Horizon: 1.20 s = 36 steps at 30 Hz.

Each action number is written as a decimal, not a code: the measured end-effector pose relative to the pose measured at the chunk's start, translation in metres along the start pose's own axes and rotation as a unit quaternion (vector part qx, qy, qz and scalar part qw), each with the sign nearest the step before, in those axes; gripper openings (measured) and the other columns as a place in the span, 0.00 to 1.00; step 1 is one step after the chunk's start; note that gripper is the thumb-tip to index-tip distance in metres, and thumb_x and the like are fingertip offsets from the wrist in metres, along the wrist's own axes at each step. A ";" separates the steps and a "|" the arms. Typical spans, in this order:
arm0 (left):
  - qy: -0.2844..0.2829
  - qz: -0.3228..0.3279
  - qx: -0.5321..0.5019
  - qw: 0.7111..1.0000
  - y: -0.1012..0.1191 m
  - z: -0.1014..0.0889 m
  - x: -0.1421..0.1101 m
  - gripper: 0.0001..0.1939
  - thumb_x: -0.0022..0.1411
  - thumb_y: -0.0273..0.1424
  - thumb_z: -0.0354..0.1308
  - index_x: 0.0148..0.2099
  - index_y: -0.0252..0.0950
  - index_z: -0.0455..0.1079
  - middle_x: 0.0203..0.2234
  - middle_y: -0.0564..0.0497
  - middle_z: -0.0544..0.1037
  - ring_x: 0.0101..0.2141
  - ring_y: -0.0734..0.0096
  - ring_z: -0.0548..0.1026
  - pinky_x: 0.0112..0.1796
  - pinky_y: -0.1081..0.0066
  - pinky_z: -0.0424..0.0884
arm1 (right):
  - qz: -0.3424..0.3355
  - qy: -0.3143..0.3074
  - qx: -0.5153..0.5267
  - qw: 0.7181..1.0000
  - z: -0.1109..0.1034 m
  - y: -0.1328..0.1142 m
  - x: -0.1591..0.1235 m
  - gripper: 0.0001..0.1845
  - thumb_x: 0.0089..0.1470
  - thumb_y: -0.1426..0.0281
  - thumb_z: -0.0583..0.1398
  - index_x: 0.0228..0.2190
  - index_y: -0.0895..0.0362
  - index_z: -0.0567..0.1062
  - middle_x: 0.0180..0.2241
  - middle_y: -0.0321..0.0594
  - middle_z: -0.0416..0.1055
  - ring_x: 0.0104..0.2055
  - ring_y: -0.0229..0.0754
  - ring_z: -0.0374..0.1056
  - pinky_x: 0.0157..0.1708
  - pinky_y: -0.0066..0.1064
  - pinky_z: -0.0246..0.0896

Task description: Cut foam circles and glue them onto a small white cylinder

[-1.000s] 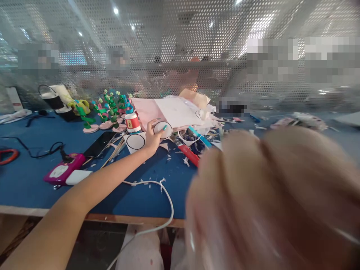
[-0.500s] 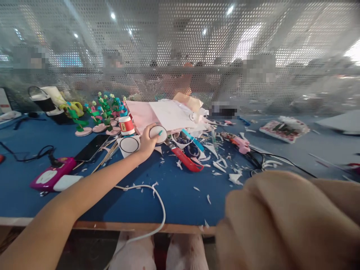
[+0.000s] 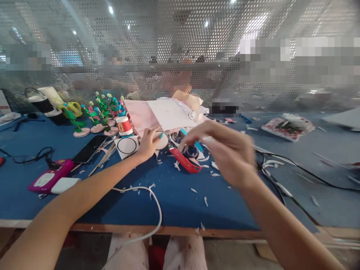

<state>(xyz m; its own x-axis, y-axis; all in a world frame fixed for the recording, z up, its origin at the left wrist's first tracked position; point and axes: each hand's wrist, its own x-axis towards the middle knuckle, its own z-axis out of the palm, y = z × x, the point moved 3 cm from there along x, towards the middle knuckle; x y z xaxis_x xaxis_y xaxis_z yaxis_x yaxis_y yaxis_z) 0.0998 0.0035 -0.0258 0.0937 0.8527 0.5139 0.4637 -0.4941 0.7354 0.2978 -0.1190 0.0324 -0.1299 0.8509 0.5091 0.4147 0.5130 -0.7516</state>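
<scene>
So the white paper circle [image 3: 162,144] with the black outline is pinched in the left hand [image 3: 147,144], fingers nearly closed, by the pale sheets [image 3: 171,112]. Right hand [image 3: 229,150] is half open over the scraps, looks empty, but it's blurry. Red-handled tool [image 3: 186,162] lies between them. The red-and-white cup [image 3: 124,126] has a yellow label, dark characters too small to read.
</scene>
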 end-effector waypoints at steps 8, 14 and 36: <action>0.108 -0.082 -0.186 0.973 0.002 -0.011 0.006 0.17 0.53 0.27 0.60 0.44 0.41 0.58 0.41 0.51 0.70 0.43 0.66 0.74 0.44 0.61 0.75 | 0.041 -0.193 -0.472 0.860 0.049 0.029 0.026 0.20 0.48 0.67 0.59 0.41 0.66 0.72 0.44 0.60 0.70 0.50 0.58 0.65 0.49 0.41 0.59; 0.088 -0.154 -0.378 0.909 -0.003 0.003 0.000 0.33 0.51 0.23 0.60 0.53 0.48 0.47 0.43 0.52 0.72 0.38 0.70 0.78 0.33 0.69 0.78 | 0.078 -0.175 -0.472 0.861 0.048 0.029 0.029 0.15 0.50 0.66 0.56 0.37 0.62 0.72 0.40 0.54 0.72 0.52 0.60 0.59 0.49 0.45 0.54; 0.065 -0.091 -0.333 0.936 -0.012 0.010 -0.003 0.29 0.46 0.40 0.69 0.49 0.37 0.65 0.37 0.50 0.72 0.31 0.76 0.71 0.27 0.78 0.70 | 0.215 -0.042 0.198 0.955 0.059 0.051 0.027 0.19 0.46 0.58 0.61 0.32 0.52 0.58 0.21 0.30 0.71 0.14 0.35 0.61 0.15 0.30 0.60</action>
<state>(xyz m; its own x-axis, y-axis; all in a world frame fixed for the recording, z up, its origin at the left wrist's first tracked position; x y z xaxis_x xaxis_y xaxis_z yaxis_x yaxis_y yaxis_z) 0.1031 0.0084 -0.0408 -0.0607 0.9267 0.3708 -0.1938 -0.3754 0.9064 0.2622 -0.0634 -0.0167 -0.1034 0.9902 0.0937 0.0757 0.1017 -0.9919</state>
